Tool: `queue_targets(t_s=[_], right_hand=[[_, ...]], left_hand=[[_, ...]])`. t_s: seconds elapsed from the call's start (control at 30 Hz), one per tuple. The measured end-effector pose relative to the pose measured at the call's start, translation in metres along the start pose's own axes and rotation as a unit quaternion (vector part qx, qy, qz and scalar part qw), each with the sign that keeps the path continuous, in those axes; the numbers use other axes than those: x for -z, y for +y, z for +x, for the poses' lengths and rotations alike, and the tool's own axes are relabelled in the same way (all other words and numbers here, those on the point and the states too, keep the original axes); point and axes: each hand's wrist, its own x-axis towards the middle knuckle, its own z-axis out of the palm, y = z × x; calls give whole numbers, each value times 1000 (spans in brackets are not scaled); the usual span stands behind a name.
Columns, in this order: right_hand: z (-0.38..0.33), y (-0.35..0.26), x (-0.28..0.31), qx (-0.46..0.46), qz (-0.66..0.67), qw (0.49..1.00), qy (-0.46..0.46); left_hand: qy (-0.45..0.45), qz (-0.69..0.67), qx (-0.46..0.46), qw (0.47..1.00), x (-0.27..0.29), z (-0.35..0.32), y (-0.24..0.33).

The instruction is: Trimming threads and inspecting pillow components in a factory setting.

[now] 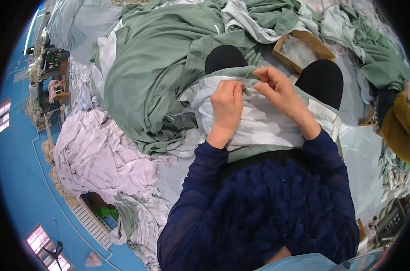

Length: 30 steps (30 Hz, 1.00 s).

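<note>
Across my lap lies a white cloth [254, 122] with a grey-green edge, gathered up between my knees. My left hand [227, 101] is closed in a pinch at the cloth's upper edge, thumb against the curled fingers. Just right of it, my right hand [280, 92] is raised over the cloth with fingers bent toward the thumb. Something small and pale seems to be at its fingertips, too small to name. A thin, faint strand shows between the two hands.
Beyond my right knee stands an open cardboard box [289, 58] of small clear pieces. A large green cloth heap [155, 58] spreads ahead and left; a pale pink heap [101, 153] lies at left. At the far right is another person in a mustard top [396, 128].
</note>
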Motion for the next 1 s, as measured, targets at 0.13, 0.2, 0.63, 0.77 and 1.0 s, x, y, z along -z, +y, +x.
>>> queue_targets(t_s=[0.13,0.2,0.63,0.77,1.0], right_hand=[[-10,0,-4,74,-137,988,15],[-14,-2,-4,126,-186,974,37],[-20,-6,-13,211,-334,916,73],[-20,-7,-13,232,-345,906,81],[-18,-5,-15,281,-366,880,109]], left_hand=[[-19,-30,59,998,4,-1,-6],[-18,-33,59,998,4,-3,-7],[-4,-140,53,989,-1,-11,-14],[-11,-147,47,988,0,-12,-12],[-18,-159,61,985,1,-12,-11]])
